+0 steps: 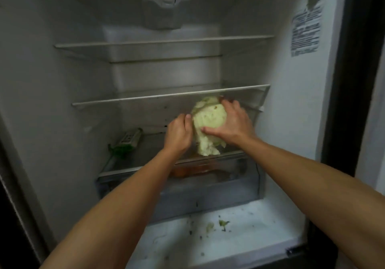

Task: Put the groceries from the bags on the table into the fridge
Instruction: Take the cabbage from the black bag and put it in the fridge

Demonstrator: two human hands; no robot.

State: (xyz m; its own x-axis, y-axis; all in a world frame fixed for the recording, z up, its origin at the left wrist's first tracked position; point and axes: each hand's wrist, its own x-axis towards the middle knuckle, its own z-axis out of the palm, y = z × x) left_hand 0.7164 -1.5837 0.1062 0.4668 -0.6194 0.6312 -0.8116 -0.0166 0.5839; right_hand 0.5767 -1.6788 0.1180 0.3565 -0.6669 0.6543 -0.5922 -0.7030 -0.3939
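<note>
Where the fridge fills centre frame, left hand and right hand clasp the cabbage from opposite sides.

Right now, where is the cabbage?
The cabbage is centre-right inside the fridge in the head view, held between the left hand and right hand, just under the middle shelf, right of a green packet.

Room left of the cabbage — green packet far left, glass shelf overhead.
</note>
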